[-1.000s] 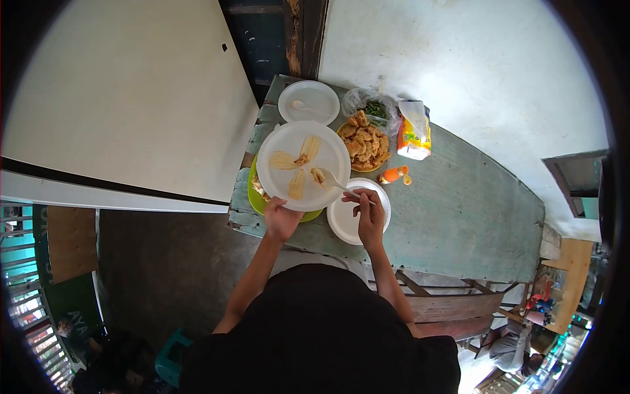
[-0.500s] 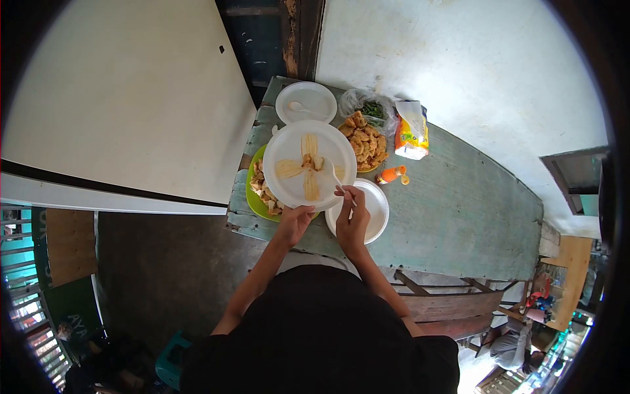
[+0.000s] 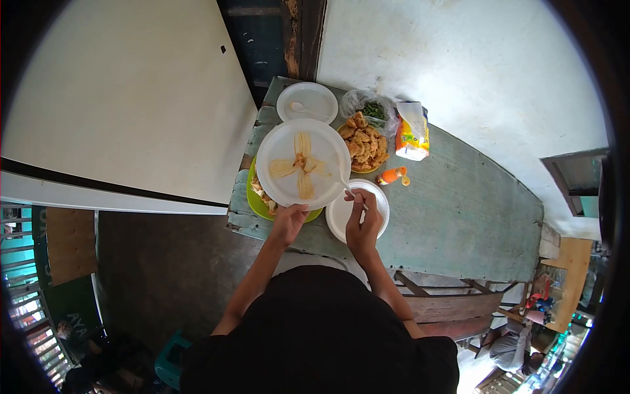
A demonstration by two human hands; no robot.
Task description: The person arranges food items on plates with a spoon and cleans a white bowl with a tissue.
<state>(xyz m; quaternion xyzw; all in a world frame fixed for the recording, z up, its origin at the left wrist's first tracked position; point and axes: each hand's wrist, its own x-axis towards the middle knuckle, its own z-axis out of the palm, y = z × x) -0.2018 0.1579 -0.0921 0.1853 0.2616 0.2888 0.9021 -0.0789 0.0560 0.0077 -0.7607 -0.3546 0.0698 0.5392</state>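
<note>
My left hand (image 3: 289, 222) grips the near rim of a white foam plate (image 3: 279, 190) held above the table. On it lie several pale banana slices (image 3: 302, 164) spread like spokes. My right hand (image 3: 363, 225) holds a white plastic fork (image 3: 346, 185) whose tines reach the slices near the plate's middle. Under the held plate sits a green plate (image 3: 251, 197) with fried pieces. Below my right hand lies an empty white plate (image 3: 341, 220).
A weathered green wooden table (image 3: 459, 210) carries a yellow plate of fried snacks (image 3: 364, 143), a white plate with a spoon (image 3: 307, 102), a bag of green chillies (image 3: 374, 107), an orange-yellow packet (image 3: 413, 134) and a small orange bottle (image 3: 392, 175). A white wall stands at left.
The held plate has turned, so the banana slices lie differently. My left hand shifted right along its rim. My right hand drew nearer with the fork still at the slices.
</note>
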